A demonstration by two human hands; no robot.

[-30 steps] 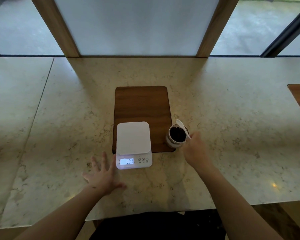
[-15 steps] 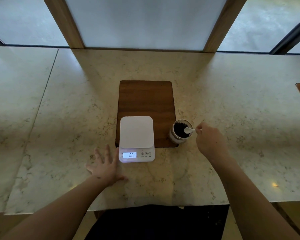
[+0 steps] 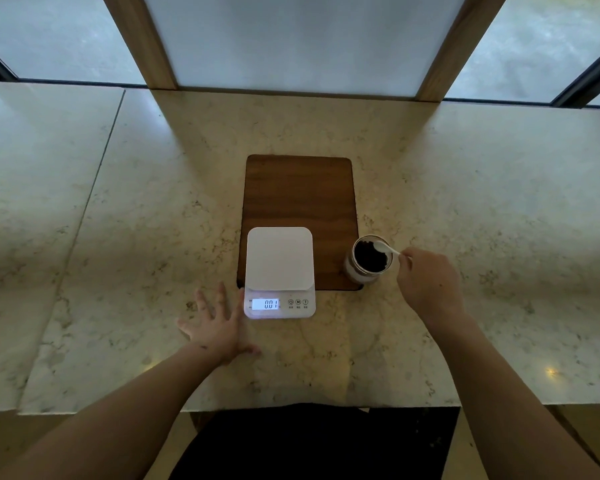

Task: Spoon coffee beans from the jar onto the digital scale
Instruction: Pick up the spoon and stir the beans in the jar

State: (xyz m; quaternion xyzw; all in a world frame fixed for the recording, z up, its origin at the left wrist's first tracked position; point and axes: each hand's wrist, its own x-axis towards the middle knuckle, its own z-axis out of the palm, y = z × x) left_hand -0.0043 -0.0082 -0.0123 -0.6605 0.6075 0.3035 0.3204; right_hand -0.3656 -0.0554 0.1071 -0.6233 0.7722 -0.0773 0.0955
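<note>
Right hand (image 3: 428, 287) fingers pinch a white spoon (image 3: 386, 248) over the open coffee bean jar (image 3: 369, 259), at three o'clock from the digital scale (image 3: 279, 271). Left hand (image 3: 219, 325) lies flat on the counter (image 3: 118, 237), fingers spread.

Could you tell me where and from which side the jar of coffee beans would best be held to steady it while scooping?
Probably by its glass side wall, below the rim. The jar stands upright and open, its mouth taken by the white spoon that the right hand holds. The left hand, flat beside the scale, could wrap it from the jar's left.
</note>
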